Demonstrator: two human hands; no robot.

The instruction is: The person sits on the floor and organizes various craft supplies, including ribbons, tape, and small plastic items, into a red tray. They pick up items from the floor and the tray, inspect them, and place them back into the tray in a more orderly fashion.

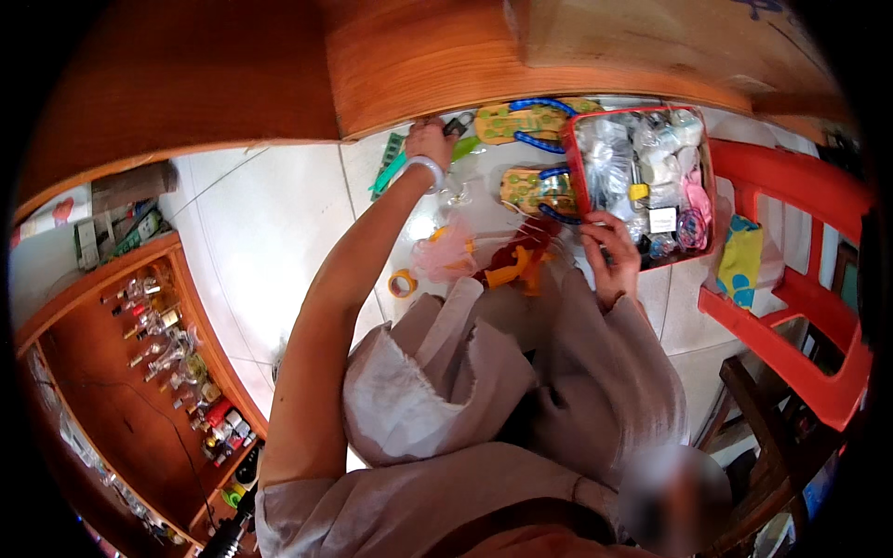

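My left hand [427, 145], with a pale bangle at the wrist, reaches to the floor by the wooden cabinet base. Beside its fingers is a dark padlock-like object [458, 124]; the fingertips are hidden, so a hold cannot be made out. Around that hand lie a teal strip [388, 174] and a bright green flat piece [466, 148]. My right hand [614, 254] is bent, fingers apart, at the near left corner of a red-rimmed box [571, 150]. Packed inside are plastic bags, a yellow-handled tool [638, 191] and pink items [696, 195].
Two yellow flip-flops, one far [499, 123] and one near [520, 188], lie left of the box. Pink mesh [446, 254], a tape roll [402, 283] and an orange plastic piece [513, 270] lie near my knees. A red plastic stool [774, 307] stands right; a shelf [118, 370] holds small bottles.
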